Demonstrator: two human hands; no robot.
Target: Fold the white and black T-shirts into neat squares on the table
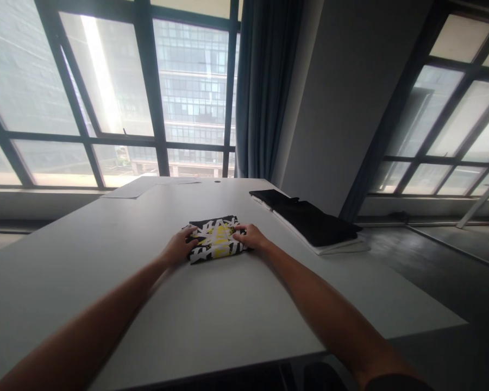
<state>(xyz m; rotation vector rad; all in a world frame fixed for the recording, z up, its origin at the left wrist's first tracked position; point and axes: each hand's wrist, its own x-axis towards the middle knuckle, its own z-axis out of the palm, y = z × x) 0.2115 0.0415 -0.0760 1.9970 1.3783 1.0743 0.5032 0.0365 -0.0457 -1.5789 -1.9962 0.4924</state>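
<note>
A folded black T-shirt (218, 238) with bold white lettering and a yellow print lies flat on the white table (195, 304). My left hand (183, 244) grips its left edge, thumb on the print and some fingers hidden by the cloth. At the right edge, my right hand (249, 237) has its thumb and fingers on the top, holding the cloth from that side.
Folded black clothing (309, 217) lies over white cloth (330, 248) along the table's right side. Sheets of paper (126, 188) rest at the far left. Windows (191, 81) and a blue-grey curtain (264, 87) stand beyond the table.
</note>
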